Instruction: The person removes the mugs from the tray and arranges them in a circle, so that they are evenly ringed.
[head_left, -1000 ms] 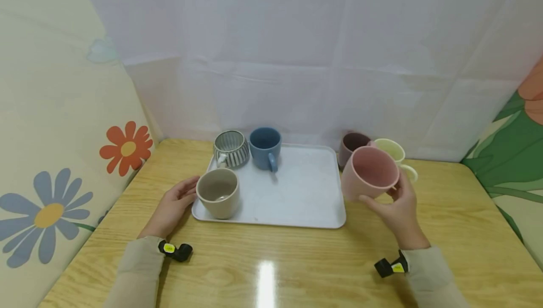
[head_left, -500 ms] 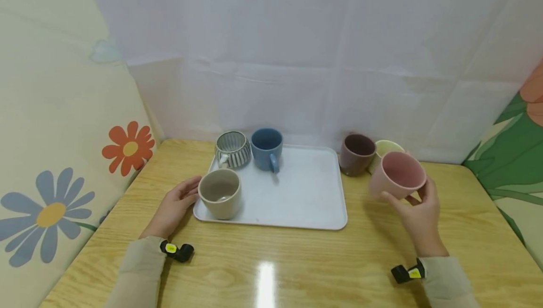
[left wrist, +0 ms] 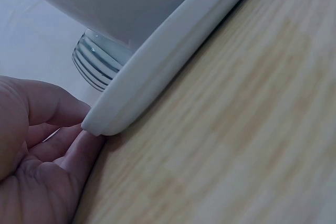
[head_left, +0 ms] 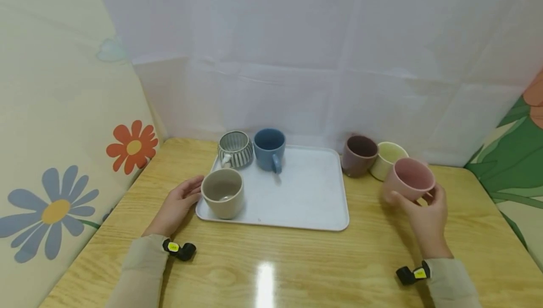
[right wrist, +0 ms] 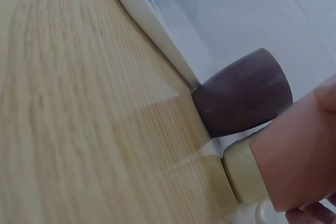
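At the far left, a pale cloth (head_left: pixel 38 110) printed with blue and red flowers hung beside the wooden table (head_left: pixel 237 270). The left hand (head_left: pixel 176 206) rested at the front left of the white tray (head_left: pixel 305 195), its fingers loosely bent; the left wrist view showed the digits pinching the tray's rim from above and below. Just inside that edge stood a beige cup (head_left: pixel 223 195), upright. Behind it, in the back left corner, was a grey ribbed mug (head_left: pixel 237 155), and just beside that a blue mug (head_left: pixel 269 150), both with handles toward the person. The tray's right half was bare. Past its right rim a dark purple cup (head_left: pixel 358 157) stood upright on the table, then a pale yellow mug (head_left: pixel 385 164), partly hidden, its handle seen in the right wrist view. In front of the yellow mug was the pink cup (head_left: pixel 405 183), tilted and apparently off the table, in the grip of the right hand (head_left: pixel 428 216), thumb on the near side and fingers curled round the right.
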`<state>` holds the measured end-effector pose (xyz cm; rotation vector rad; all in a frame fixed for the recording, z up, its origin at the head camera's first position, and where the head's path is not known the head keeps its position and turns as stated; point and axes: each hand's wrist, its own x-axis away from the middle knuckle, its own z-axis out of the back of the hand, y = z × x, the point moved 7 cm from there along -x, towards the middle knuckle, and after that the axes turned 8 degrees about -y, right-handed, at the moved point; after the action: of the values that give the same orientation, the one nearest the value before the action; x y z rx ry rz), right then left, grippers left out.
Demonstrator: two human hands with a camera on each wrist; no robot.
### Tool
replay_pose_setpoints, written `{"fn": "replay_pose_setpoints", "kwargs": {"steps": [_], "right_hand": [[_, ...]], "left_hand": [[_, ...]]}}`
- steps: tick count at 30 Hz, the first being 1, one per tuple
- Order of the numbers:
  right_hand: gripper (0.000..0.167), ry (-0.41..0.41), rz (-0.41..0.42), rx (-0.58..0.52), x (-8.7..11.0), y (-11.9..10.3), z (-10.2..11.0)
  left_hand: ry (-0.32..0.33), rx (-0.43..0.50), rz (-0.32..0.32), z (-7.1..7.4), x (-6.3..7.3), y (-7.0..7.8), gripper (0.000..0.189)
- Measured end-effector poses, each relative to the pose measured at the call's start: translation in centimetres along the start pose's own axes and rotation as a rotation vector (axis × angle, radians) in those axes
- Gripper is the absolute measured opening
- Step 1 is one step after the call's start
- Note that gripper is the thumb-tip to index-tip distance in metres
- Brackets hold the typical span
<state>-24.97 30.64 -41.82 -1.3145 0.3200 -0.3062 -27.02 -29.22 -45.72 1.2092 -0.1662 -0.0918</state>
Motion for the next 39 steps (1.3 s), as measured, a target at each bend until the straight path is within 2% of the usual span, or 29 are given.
{"fn": "replay_pose_setpoints", "kwargs": {"steps": [13, 22, 39], "right_hand": [[0.091, 0.055, -0.044, -0.027, -1.5, 0.9, 1.0], [0.094, 0.079, -0.126, -0.101, -3.0, 2.6, 1.9], [0.089, 0.09, -0.133, -0.082, -4.9, 3.3, 2.7]], "left_hand": [[-0.008, -0.019, 0.025, 0.0, 0.0, 0.0, 0.054], [-0.011, -0.017, 0.024, 0.0, -0.1, -0.1, 0.053], [-0.009, -0.023, 0.004, 0.1, 0.1, -0.1, 0.053]]}}
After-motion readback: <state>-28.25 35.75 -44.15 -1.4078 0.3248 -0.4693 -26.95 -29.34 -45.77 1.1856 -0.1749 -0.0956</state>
